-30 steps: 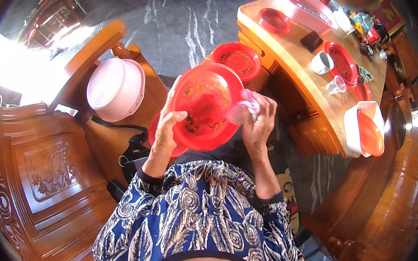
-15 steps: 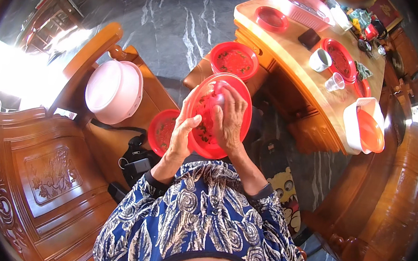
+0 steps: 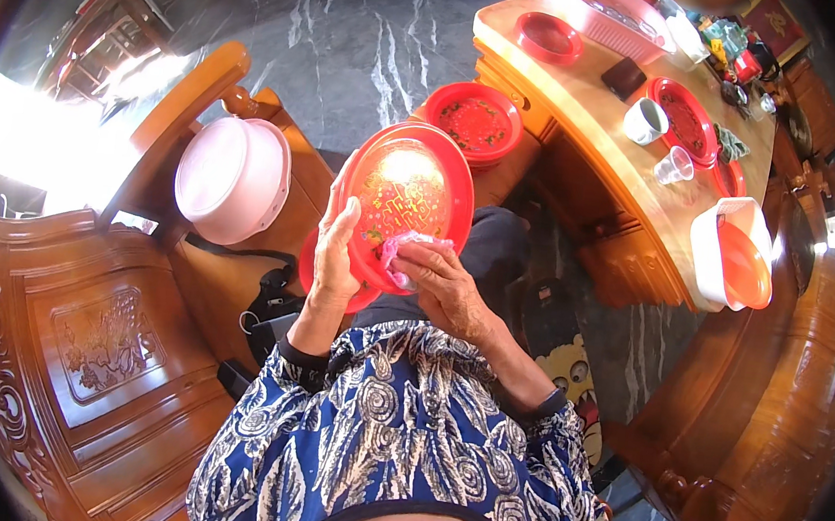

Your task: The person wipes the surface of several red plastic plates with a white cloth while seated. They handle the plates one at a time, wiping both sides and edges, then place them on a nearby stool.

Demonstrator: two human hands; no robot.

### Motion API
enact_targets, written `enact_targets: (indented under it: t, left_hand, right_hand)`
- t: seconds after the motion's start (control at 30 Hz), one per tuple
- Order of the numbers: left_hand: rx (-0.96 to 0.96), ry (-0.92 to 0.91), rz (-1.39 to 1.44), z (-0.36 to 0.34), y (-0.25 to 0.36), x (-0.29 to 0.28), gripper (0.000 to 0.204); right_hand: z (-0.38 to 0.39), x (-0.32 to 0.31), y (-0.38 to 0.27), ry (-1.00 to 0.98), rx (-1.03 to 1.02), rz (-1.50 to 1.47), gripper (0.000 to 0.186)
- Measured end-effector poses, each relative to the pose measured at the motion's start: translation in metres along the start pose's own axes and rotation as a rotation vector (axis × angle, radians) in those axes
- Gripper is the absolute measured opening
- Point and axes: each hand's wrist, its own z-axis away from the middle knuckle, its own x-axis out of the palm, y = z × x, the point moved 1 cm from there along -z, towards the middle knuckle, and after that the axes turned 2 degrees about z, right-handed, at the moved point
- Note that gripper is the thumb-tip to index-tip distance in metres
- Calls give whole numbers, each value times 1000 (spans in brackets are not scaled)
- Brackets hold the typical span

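My left hand [image 3: 334, 258] grips the left side of a shiny red plate [image 3: 416, 175], thumb over the rim and fingers behind. Tilted in front of my lap, the plate has a patterned middle that catches bright light. A second rim shows along its edge; I cannot tell whether another plate is under it. My right hand [image 3: 447, 291] is closed on a crumpled pink cloth [image 3: 400, 255], pressed against the plate's lower rim. Just beyond stands a red dish [image 3: 472, 123] with a decorated inside. Another red dish [image 3: 363, 302] is mostly hidden behind my left hand.
A pink basin [image 3: 229, 182] rests on the wooden seat at left. On the wooden table [image 3: 593, 107] at right are a pink basket [image 3: 621, 27], red plates [image 3: 549, 38], a white cup [image 3: 645, 122], a clear cup [image 3: 675, 167] and a white tub [image 3: 708, 253] holding something orange.
My right hand has moved from the plate's upper middle down to its lower rim with the cloth. The plate has shifted left and tilted, so its middle now glares.
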Motion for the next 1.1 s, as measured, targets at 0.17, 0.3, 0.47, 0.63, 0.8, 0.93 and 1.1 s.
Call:
enact_targets:
  t: [0.17,0.3,0.47,0.63,0.8,0.93,1.1]
  left_hand:
    - [-41,-45,43,3,9,1,50]
    - [-64,-56,-23,6,-1,-4,55]
    - [-121,-114,78,7,-12,3,52]
    - [-174,30,180,-11,-27,-19,49]
    - [-251,40,254,-21,-26,-26,44]
    - [-249,9,221,-26,-26,-28,45]
    - [-407,-61,360,-34,-42,-53,43]
  right_hand:
    - [-5,-17,0,109,118,434,49]
    - [-7,-19,13,286,235,513,43]
    - [-10,-16,14,416,345,356,43]
    - [-12,-4,-8,286,201,357,56]
    - [-13,8,-19,0,86,271,57]
    - [-29,10,1,-49,33,281,43]
    - [-62,8,17,16,-35,368,33]
